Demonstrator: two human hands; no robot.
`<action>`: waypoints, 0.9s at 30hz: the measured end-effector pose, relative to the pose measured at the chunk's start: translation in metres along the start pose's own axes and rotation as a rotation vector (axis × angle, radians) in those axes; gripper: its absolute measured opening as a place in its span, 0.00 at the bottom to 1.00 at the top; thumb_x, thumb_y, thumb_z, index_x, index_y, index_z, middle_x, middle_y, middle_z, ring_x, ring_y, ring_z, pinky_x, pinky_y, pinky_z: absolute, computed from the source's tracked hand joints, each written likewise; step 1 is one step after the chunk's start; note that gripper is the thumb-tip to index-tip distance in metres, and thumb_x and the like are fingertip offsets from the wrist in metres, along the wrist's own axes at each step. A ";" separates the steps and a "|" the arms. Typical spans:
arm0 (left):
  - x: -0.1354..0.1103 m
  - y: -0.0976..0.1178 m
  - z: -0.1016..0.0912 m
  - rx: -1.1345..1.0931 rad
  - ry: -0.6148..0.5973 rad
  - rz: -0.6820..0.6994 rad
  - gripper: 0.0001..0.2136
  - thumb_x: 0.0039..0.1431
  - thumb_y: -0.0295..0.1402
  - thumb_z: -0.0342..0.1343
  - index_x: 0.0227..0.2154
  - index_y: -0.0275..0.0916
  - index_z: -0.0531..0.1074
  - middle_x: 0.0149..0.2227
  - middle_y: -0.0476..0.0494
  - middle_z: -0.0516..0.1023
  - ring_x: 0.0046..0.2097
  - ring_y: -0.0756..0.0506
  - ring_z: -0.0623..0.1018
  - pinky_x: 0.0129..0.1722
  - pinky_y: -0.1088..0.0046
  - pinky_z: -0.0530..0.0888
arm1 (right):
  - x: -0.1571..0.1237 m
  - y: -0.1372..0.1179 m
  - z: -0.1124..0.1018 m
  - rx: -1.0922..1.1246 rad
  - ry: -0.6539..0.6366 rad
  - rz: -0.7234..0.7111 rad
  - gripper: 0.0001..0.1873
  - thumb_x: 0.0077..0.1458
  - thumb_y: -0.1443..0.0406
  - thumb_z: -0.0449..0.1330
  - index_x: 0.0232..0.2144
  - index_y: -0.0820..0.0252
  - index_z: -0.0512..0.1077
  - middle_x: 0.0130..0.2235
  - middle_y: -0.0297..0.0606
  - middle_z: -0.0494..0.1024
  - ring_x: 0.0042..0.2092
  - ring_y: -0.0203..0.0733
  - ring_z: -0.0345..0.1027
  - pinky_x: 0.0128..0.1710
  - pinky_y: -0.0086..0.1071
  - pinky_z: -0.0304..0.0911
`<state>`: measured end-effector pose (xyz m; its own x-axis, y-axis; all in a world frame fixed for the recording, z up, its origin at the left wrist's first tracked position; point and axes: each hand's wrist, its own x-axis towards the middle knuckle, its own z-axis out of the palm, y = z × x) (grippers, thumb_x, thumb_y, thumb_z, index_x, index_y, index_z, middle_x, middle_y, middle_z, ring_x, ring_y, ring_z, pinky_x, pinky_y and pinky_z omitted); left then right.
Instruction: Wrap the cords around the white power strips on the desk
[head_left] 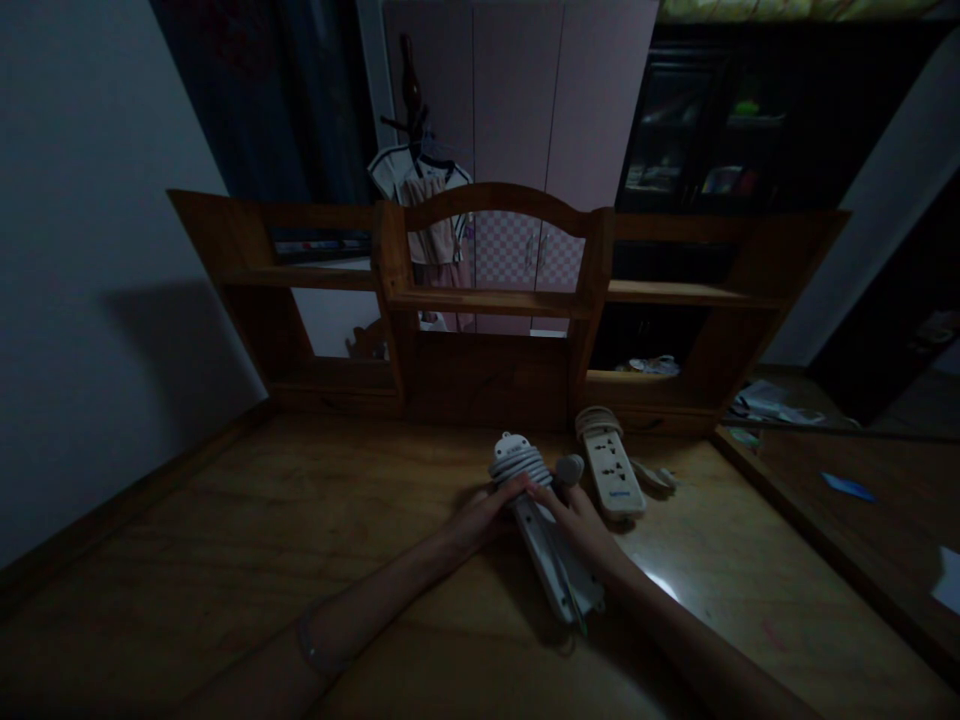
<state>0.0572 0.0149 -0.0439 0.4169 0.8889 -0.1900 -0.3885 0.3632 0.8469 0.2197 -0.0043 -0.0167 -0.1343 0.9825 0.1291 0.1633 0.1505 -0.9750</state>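
Both my hands are on a long white power strip (551,570), which lies tilted over the wooden desk. Its white cord (520,463) is wound in several turns round the far end. My left hand (491,510) grips the strip from the left side, thumb on top just below the coils. From the right, my right hand (574,515) closes round the strip and cord, its thumb meeting the left one. A grey-white plug (569,468) sticks out by my right fingers. Dim light hides the fingers underneath.
A second white power strip (615,475) with a coiled cord lies to the right, its plug (664,480) beside it. A wooden shelf unit (491,300) borders the desk's back. The wall (90,300) stands left; a lower wooden surface (825,520) with papers lies right.
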 end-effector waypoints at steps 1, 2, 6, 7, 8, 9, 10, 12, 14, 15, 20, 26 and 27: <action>0.000 0.000 0.000 0.000 0.003 0.001 0.20 0.53 0.44 0.61 0.42 0.32 0.75 0.41 0.37 0.78 0.39 0.44 0.78 0.42 0.68 0.75 | 0.000 0.000 0.000 -0.005 -0.001 0.001 0.25 0.53 0.50 0.59 0.45 0.62 0.73 0.44 0.40 0.77 0.50 0.50 0.67 0.52 0.37 0.58; 0.000 0.000 0.000 -0.002 0.006 0.000 0.20 0.53 0.44 0.61 0.42 0.32 0.75 0.41 0.37 0.78 0.39 0.44 0.78 0.41 0.69 0.75 | 0.000 0.000 0.000 -0.010 -0.009 0.003 0.26 0.53 0.50 0.59 0.46 0.63 0.73 0.44 0.40 0.77 0.49 0.50 0.67 0.52 0.37 0.58; -0.001 0.003 0.003 -0.019 0.019 -0.011 0.19 0.53 0.43 0.61 0.41 0.32 0.75 0.40 0.38 0.79 0.38 0.45 0.78 0.40 0.70 0.75 | 0.000 0.000 0.000 -0.020 -0.038 -0.001 0.25 0.54 0.50 0.58 0.46 0.63 0.73 0.44 0.40 0.77 0.50 0.49 0.66 0.52 0.37 0.57; -0.001 0.003 0.004 -0.018 0.026 -0.016 0.19 0.52 0.43 0.62 0.41 0.32 0.75 0.40 0.39 0.79 0.38 0.45 0.78 0.40 0.70 0.75 | 0.000 0.000 0.000 -0.024 -0.037 -0.003 0.25 0.55 0.50 0.58 0.46 0.63 0.73 0.43 0.40 0.77 0.50 0.50 0.66 0.52 0.37 0.58; -0.002 0.004 0.005 -0.016 0.029 -0.022 0.19 0.52 0.43 0.62 0.41 0.32 0.75 0.40 0.39 0.79 0.38 0.45 0.78 0.40 0.70 0.75 | 0.000 0.000 0.000 -0.029 -0.034 -0.006 0.25 0.55 0.50 0.58 0.45 0.63 0.73 0.43 0.41 0.77 0.50 0.50 0.66 0.52 0.37 0.58; -0.002 0.005 0.005 -0.013 0.027 -0.026 0.19 0.52 0.43 0.62 0.42 0.33 0.75 0.41 0.39 0.79 0.39 0.45 0.78 0.41 0.70 0.75 | -0.001 0.000 -0.001 -0.035 -0.030 -0.008 0.25 0.55 0.50 0.58 0.46 0.63 0.73 0.43 0.41 0.77 0.50 0.50 0.66 0.52 0.37 0.58; -0.002 0.006 0.005 -0.010 0.023 -0.029 0.19 0.52 0.43 0.61 0.42 0.33 0.75 0.41 0.39 0.79 0.39 0.45 0.78 0.41 0.70 0.75 | -0.001 -0.001 -0.001 -0.039 -0.027 -0.010 0.25 0.55 0.50 0.58 0.46 0.63 0.73 0.43 0.41 0.77 0.50 0.50 0.67 0.52 0.37 0.58; -0.002 0.006 0.005 -0.005 0.015 -0.032 0.19 0.53 0.43 0.61 0.41 0.33 0.75 0.40 0.39 0.79 0.39 0.45 0.78 0.41 0.70 0.75 | -0.002 -0.002 -0.001 -0.039 -0.024 -0.017 0.25 0.55 0.50 0.57 0.46 0.63 0.72 0.44 0.40 0.77 0.50 0.49 0.67 0.52 0.36 0.58; -0.002 0.005 0.004 0.001 0.015 -0.028 0.19 0.53 0.44 0.61 0.41 0.33 0.75 0.40 0.39 0.79 0.39 0.45 0.78 0.41 0.70 0.75 | -0.002 -0.004 -0.001 -0.036 -0.022 -0.015 0.26 0.55 0.50 0.57 0.47 0.63 0.72 0.45 0.40 0.77 0.50 0.49 0.67 0.52 0.36 0.58; -0.002 0.004 0.004 0.002 0.016 -0.022 0.19 0.53 0.44 0.61 0.40 0.33 0.75 0.40 0.39 0.79 0.39 0.45 0.78 0.41 0.70 0.75 | -0.003 -0.005 -0.001 -0.039 -0.018 -0.004 0.26 0.55 0.50 0.57 0.47 0.63 0.72 0.45 0.40 0.77 0.51 0.49 0.67 0.52 0.36 0.57; -0.001 0.002 0.003 -0.013 0.000 0.008 0.19 0.53 0.43 0.61 0.41 0.33 0.75 0.41 0.39 0.79 0.39 0.45 0.78 0.40 0.70 0.75 | -0.003 -0.008 0.000 -0.048 -0.010 0.032 0.27 0.54 0.49 0.58 0.47 0.64 0.72 0.45 0.41 0.77 0.51 0.49 0.66 0.53 0.37 0.57; 0.001 0.001 0.001 -0.016 0.005 -0.009 0.19 0.53 0.43 0.61 0.42 0.34 0.75 0.42 0.39 0.78 0.40 0.45 0.78 0.40 0.69 0.75 | 0.000 -0.003 0.001 -0.035 -0.009 0.012 0.27 0.53 0.49 0.58 0.44 0.65 0.73 0.45 0.42 0.77 0.49 0.49 0.67 0.52 0.37 0.58; 0.002 0.001 0.001 -0.017 0.005 -0.012 0.19 0.53 0.44 0.61 0.42 0.33 0.75 0.42 0.39 0.78 0.40 0.45 0.78 0.40 0.69 0.75 | 0.001 -0.002 0.001 -0.034 -0.010 0.007 0.27 0.53 0.49 0.58 0.45 0.65 0.73 0.45 0.42 0.77 0.49 0.49 0.67 0.51 0.36 0.59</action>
<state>0.0584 0.0164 -0.0432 0.4172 0.8859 -0.2027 -0.3971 0.3783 0.8362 0.2187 -0.0040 -0.0147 -0.1427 0.9824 0.1206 0.1978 0.1477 -0.9691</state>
